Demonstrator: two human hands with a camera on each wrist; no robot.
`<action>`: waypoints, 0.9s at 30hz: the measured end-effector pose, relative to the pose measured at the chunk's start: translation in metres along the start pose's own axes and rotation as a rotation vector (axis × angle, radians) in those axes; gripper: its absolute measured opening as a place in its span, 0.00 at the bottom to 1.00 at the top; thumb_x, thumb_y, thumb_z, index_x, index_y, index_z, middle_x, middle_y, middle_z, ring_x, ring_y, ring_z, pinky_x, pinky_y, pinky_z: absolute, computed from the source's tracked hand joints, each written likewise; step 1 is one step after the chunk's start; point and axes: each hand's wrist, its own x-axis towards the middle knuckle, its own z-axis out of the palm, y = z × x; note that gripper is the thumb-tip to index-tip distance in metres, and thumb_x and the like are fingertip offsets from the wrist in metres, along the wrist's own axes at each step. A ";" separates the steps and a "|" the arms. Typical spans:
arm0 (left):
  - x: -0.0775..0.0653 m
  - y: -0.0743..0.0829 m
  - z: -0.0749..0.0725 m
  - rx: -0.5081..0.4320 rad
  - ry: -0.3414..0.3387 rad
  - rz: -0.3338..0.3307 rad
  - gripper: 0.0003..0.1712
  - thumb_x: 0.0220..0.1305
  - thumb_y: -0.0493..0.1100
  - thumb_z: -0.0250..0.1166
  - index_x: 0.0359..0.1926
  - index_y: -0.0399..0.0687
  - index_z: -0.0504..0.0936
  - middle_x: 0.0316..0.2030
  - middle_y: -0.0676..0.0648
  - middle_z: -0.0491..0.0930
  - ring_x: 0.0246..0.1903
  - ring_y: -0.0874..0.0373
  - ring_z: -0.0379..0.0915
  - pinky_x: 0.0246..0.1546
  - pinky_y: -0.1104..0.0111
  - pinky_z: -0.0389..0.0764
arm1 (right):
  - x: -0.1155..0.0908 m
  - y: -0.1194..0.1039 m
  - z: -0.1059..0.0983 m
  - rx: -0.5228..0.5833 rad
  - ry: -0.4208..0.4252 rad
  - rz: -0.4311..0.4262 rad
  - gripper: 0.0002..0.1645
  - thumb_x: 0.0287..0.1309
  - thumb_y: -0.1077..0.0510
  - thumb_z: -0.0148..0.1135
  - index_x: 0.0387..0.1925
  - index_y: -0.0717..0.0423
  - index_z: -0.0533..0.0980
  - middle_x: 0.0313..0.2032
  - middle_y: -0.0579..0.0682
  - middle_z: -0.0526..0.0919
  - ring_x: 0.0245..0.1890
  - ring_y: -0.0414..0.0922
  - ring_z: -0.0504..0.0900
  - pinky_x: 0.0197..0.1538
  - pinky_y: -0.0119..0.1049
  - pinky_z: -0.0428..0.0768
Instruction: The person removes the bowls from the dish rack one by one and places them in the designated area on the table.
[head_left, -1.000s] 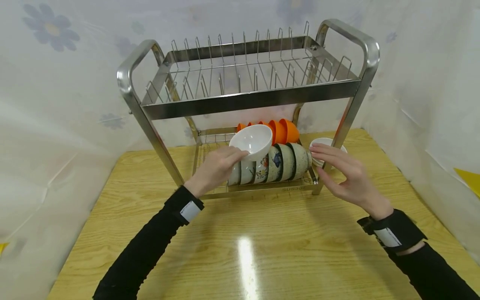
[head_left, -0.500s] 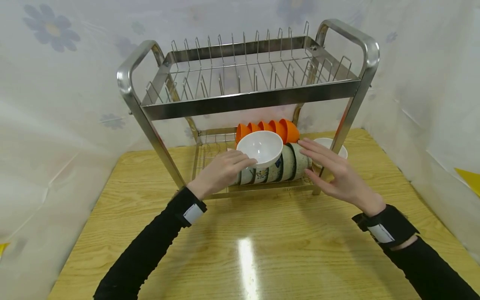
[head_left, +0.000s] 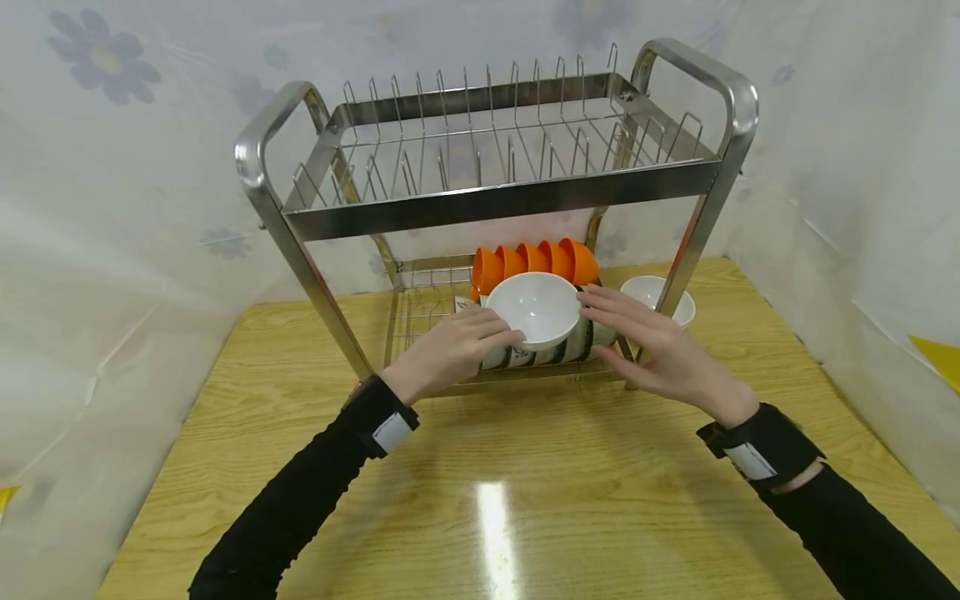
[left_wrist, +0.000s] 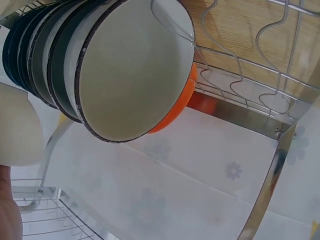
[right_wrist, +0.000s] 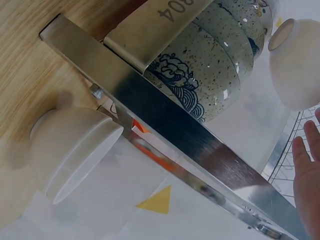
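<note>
In the head view a plain white bowl (head_left: 534,310) is held up in front of a row of patterned ceramic bowls (head_left: 577,342). My left hand (head_left: 453,348) pinches its left side, thumb at the near rim. Straight fingers of my right hand (head_left: 660,350) reach right up to the bowl's right rim. The right wrist view shows the outside of the white bowl (right_wrist: 300,65) and the fingertips (right_wrist: 300,155) below it. Part of the row is hidden behind the held bowl.
A two-tier steel dish rack (head_left: 502,200) stands on the wooden table (head_left: 337,517), its upper tier lined with wire dividers. Orange bowls (head_left: 536,260) sit behind the patterned ones on the lower tier. Stacked white bowls (right_wrist: 75,155) stand outside the rack's right leg.
My left hand has moved the white bowl right and slightly down, turning its opening more toward the camera. My right hand has come left, from the rack's right leg to the bowl's rim.
</note>
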 end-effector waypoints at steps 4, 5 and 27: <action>0.002 0.002 0.001 0.024 0.027 0.050 0.19 0.64 0.34 0.69 0.55 0.50 0.84 0.47 0.51 0.88 0.50 0.57 0.83 0.59 0.63 0.83 | 0.001 0.001 0.003 -0.012 -0.047 0.006 0.30 0.73 0.46 0.54 0.65 0.62 0.73 0.69 0.59 0.74 0.76 0.49 0.64 0.80 0.33 0.58; 0.003 0.003 0.001 0.027 0.032 0.060 0.18 0.64 0.35 0.68 0.55 0.50 0.84 0.47 0.52 0.88 0.50 0.57 0.83 0.58 0.64 0.83 | 0.001 0.001 0.004 -0.022 -0.049 -0.001 0.30 0.73 0.45 0.54 0.65 0.61 0.73 0.69 0.58 0.74 0.76 0.49 0.64 0.80 0.34 0.57; 0.005 0.014 0.001 0.032 -0.102 0.078 0.16 0.71 0.39 0.61 0.57 0.52 0.81 0.54 0.52 0.86 0.58 0.56 0.80 0.64 0.64 0.79 | 0.000 -0.008 0.012 -0.192 -0.070 -0.159 0.26 0.33 0.82 0.74 0.37 0.59 0.83 0.35 0.49 0.87 0.45 0.51 0.85 0.48 0.49 0.86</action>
